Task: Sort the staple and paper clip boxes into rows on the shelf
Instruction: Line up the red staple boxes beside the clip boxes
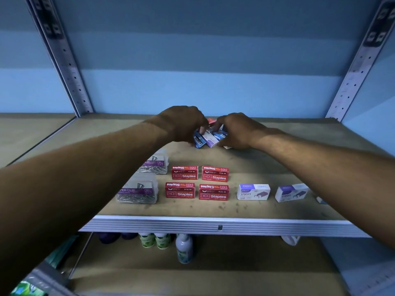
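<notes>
Blue walls and perforated metal uprights (70,67) frame a brown shelf (256,165) with a pale metal front edge, seen from above and in front. Toward the back of the shelf, a loose cluster of small boxes (210,136) is gathered between two hands. The left hand (183,122) is curled over the left side of the cluster, its fingers bent around a blue box (198,141) with a barcode. The right hand (235,130) is closed on the right side, fingers and thumb wrapped around the boxes there, among them a white and purple box (211,141) and another blue one (220,135); a red box (211,120) shows just behind the hands. Nearer the front edge, sorted boxes are laid in rows. At the left, two clear paper clip boxes (139,192) with purple labels are set one behind the other, partly covered by the left forearm. Just beside them, four red staple boxes (197,183) are arranged two by two, close but not touching. To their right, in the front row, two white and purple staple boxes (253,192) are placed apart from each other, the right one turned slightly. A further small box by the right forearm is mostly hidden. On the lower shelf, several bottles (183,246) are stood near the front, with two dark purple objects to their left.
</notes>
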A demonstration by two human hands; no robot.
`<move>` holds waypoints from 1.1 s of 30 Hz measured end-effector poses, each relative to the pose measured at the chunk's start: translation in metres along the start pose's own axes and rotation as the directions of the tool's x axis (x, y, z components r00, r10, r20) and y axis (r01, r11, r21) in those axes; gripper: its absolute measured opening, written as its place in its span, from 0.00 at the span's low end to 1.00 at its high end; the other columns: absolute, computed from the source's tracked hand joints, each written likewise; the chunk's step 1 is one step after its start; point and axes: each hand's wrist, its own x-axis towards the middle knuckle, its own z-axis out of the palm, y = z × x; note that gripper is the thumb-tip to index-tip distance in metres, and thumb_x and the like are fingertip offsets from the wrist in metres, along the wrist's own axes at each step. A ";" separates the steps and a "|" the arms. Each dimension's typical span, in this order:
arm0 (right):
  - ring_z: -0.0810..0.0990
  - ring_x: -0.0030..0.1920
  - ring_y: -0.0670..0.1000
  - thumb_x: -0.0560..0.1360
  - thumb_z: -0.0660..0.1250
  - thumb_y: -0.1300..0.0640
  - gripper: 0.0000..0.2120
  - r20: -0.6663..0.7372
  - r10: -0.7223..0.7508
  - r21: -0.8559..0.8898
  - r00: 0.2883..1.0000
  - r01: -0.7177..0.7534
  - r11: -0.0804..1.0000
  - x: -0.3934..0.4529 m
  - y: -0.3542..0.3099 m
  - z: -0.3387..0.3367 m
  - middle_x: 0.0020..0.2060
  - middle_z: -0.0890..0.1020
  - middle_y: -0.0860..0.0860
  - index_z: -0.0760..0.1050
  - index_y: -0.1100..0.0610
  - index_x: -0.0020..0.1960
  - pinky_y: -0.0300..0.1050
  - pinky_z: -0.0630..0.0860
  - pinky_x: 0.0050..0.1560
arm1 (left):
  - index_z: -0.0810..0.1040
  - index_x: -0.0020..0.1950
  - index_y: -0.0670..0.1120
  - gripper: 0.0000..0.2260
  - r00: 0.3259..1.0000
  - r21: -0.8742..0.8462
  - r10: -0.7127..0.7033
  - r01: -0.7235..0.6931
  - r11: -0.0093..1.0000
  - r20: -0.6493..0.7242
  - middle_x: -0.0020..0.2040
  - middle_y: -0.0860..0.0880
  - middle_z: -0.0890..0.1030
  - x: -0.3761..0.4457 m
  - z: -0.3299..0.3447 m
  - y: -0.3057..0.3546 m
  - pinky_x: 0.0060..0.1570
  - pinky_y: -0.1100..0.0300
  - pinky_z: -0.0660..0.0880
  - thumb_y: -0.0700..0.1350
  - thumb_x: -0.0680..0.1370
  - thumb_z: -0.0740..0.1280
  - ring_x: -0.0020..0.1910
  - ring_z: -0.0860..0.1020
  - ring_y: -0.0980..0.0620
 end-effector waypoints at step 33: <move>0.76 0.52 0.47 0.76 0.63 0.62 0.17 0.146 -0.029 0.032 0.989 0.025 0.999 -0.073 -0.001 -0.034 0.52 0.77 0.45 0.82 0.43 0.55 0.41 0.75 0.49 | 0.81 0.58 0.50 0.12 0.989 -0.028 0.000 0.004 1.000 0.146 0.60 0.47 0.81 -0.039 -0.022 0.042 0.57 0.51 0.75 0.51 0.81 0.62 0.57 0.79 0.45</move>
